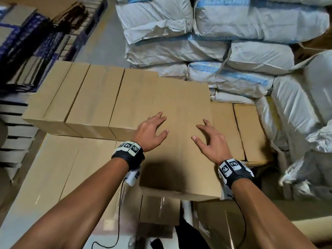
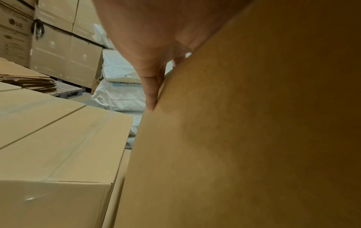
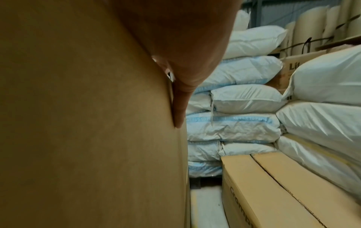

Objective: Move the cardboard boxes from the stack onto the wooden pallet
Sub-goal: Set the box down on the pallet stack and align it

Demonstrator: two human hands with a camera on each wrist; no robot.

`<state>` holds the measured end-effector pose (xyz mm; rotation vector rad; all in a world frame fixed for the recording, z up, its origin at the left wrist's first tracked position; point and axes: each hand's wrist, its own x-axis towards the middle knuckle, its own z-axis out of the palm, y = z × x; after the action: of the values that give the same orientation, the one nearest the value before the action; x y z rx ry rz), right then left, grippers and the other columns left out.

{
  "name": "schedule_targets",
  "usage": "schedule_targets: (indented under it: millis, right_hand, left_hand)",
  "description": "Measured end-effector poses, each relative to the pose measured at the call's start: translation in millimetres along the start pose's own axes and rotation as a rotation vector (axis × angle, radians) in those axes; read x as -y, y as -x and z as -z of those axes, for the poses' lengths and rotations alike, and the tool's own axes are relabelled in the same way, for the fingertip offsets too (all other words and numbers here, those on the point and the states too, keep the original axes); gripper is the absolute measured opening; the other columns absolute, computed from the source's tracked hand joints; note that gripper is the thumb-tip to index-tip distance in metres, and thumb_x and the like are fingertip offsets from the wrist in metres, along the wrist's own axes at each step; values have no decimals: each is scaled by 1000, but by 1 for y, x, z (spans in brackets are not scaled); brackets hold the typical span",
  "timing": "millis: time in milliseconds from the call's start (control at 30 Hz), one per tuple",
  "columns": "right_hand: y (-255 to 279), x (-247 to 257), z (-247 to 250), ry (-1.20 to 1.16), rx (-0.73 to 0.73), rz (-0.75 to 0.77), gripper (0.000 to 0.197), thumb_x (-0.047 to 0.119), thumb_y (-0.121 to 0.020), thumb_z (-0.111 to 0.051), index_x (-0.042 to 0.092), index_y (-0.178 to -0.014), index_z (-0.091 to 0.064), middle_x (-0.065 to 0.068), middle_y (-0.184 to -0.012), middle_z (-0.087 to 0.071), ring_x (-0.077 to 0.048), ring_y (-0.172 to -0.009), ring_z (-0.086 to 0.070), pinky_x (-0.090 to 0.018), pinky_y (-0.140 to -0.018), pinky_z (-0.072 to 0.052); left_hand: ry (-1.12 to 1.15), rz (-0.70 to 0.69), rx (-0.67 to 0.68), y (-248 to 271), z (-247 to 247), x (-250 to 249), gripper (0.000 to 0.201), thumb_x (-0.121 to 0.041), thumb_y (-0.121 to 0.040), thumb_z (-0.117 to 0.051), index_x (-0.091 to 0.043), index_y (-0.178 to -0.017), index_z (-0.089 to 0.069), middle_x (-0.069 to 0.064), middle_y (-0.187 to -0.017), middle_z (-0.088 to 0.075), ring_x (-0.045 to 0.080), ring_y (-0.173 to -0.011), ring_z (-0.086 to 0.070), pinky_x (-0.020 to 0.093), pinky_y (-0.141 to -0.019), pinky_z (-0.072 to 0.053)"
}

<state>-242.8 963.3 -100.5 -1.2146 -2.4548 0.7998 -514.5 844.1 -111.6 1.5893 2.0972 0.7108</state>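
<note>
While both hands, left (image 1: 150, 131) and right (image 1: 209, 139), rest spread-fingered on top box (image 1: 179, 108), palms block wrist views.

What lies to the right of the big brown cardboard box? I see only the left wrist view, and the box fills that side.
Observer: Lower plain cardboard boxes lie there, with white woven sacks stacked behind them.
Operator: Where is the right hand?
Observer: The right hand rests on top of the big brown cardboard box, fingers spread, beside the left hand.
Operator: Is there print on those lower boxes?
Observer: Yes, dark letters run along the side of one, partly cut off in the right wrist view.
</note>
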Motion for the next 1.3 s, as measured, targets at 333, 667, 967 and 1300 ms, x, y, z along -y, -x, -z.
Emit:
schedule_targets:
  millis: [333, 667, 967, 1300]
  right_hand:
    - [-87, -99, -68, -40, 45, -11, 53, 51, -93, -74, 28, -139, -62, 0, -169, -34, 9, -143, -28, 3, -110, -13]
    - [-139, -161, -149, -73, 221, -47, 68, 39, -91, -79, 27, -151, -49, -4, -175, -15, -13, -155, -29, -12, -119, -15]
    - [-110, -185, -218, 22, 455, -87, 117, 58, -79, -84, 27, -166, -13, 13, -172, 24, -35, -159, -19, -56, -126, -27]
    - [-8, -152, -211, 260, 577, -40, 142, 73, -63, -85, 39, -166, 8, 14, -166, 38, -57, -155, -3, -65, -115, -41]
  left_hand:
    - [3, 71, 121, -89, -84, 62, 67, -56, -94, -59, -36, -155, -42, -11, -172, -22, 28, -156, -29, 52, -127, -27]
    - [35, 131, 169, -140, -144, 128, 73, -38, -97, -70, -28, -161, -36, -6, -173, -20, 31, -160, -11, 47, -130, -7]
    - [-351, 181, 460, -80, -194, 160, 105, -73, -90, -56, -30, -167, 2, -7, -172, 23, 39, -154, 30, 70, -122, 8]
    - [-556, 241, 686, -62, -165, 170, 145, -93, -62, -64, -39, -157, 30, 0, -159, 48, 42, -140, 50, 75, -116, 16]
